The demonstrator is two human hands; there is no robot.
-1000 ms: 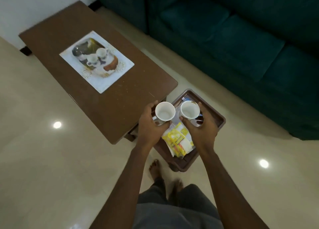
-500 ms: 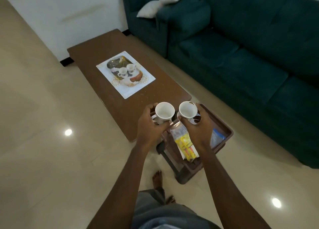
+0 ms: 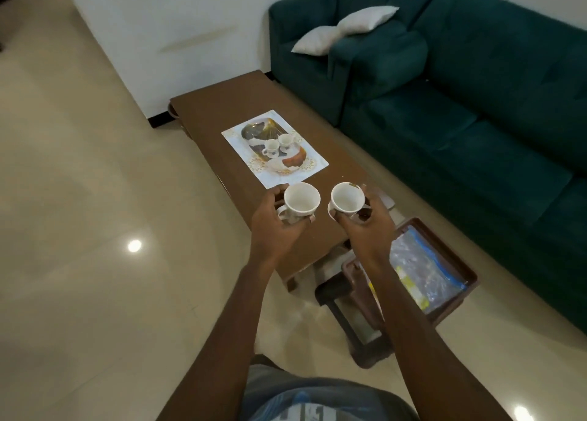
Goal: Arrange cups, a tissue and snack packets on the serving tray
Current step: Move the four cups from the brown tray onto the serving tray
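Observation:
My left hand [image 3: 273,227] grips a white cup [image 3: 301,201] by its side, held above the near end of the brown coffee table [image 3: 254,195]. My right hand [image 3: 365,227] grips a second white cup [image 3: 346,200] right beside it. Both cups are upright and look empty. Farther along the table lies a printed sheet [image 3: 274,147] picturing a tray with two cups. Lower right, a brown tray-like stool top [image 3: 467,271] holds a clear zip bag with yellow snack packets [image 3: 419,271], partly hidden behind my right forearm.
A dark green sofa [image 3: 476,119] runs along the right side, with a white cushion [image 3: 343,30] on its armchair end. Glossy beige floor [image 3: 95,230] spreads to the left. A white wall [image 3: 174,23] stands behind the table.
Both hands lifted the cups away from the low brown tray and carried them over the coffee table's near end. The view tilted up, showing more of the sofa and wall.

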